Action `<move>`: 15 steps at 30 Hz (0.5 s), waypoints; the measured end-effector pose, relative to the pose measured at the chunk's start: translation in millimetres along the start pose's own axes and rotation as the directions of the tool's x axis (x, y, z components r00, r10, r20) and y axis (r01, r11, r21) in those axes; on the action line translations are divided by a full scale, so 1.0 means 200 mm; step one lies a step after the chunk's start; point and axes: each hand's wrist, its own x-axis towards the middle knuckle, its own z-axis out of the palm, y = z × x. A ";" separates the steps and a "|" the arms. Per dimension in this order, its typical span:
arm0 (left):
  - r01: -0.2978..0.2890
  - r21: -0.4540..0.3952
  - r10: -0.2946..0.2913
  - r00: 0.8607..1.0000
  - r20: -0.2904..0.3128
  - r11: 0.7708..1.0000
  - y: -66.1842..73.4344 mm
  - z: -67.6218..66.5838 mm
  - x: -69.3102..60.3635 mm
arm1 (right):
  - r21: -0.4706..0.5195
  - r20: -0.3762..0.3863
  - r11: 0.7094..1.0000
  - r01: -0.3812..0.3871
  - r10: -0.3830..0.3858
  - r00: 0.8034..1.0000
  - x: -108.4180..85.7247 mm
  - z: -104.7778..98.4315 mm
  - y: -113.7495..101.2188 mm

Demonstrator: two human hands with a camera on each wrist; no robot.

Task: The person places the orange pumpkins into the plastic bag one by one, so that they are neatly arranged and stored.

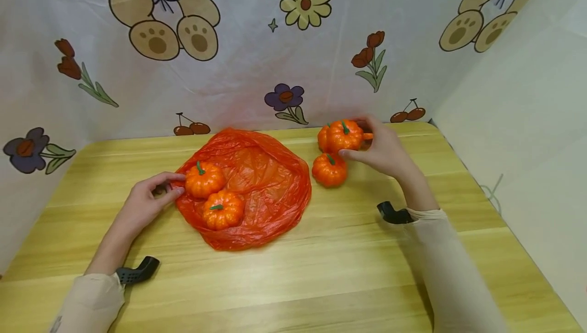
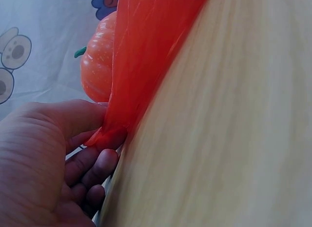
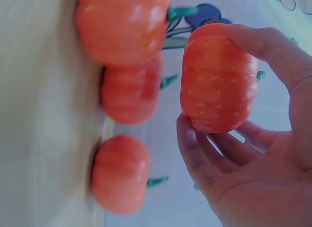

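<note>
My left hand (image 1: 149,200) pinches the rim of a red plastic bag (image 1: 275,190) between thumb and fingers; a fold of the bag (image 2: 146,56) shows in the left wrist view. Two small orange toy pumpkins with green stems, a rear one (image 1: 205,180) and a front one (image 1: 223,210), sit at the left inside the spread bag. To the bag's right, my right hand (image 1: 382,149) grips another pumpkin (image 3: 219,78), raised off the table. Three more stand beneath and around it: a near one (image 3: 122,27), a middle one (image 3: 131,90) and another (image 3: 121,174).
The wooden table (image 1: 293,292) meets a cloth backdrop (image 1: 238,88) printed with bears and flowers along its far edge. A pale wall (image 1: 527,134) borders it on the right. Black wrist mounts (image 1: 139,270) stick out from both sleeves.
</note>
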 end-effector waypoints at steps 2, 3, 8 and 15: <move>0.001 0.002 -0.001 1.000 0.001 1.000 0.00 0.00 0.00 | 0.014 0.008 1.000 -0.001 0.000 1.000 0.02 0.02 -0.04; 0.001 0.002 -0.001 1.000 0.002 1.000 0.00 0.00 0.00 | 0.027 0.012 1.000 0.002 -0.002 1.000 0.03 0.03 -0.06; 0.002 0.000 -0.002 1.000 0.003 1.000 0.00 0.00 0.00 | 0.047 0.026 0.998 0.043 -0.044 0.999 0.08 0.11 -0.16; 0.003 0.007 -0.003 1.000 -0.003 1.000 -0.01 0.00 0.00 | 0.076 0.072 0.991 0.109 -0.114 0.991 0.18 0.24 -0.29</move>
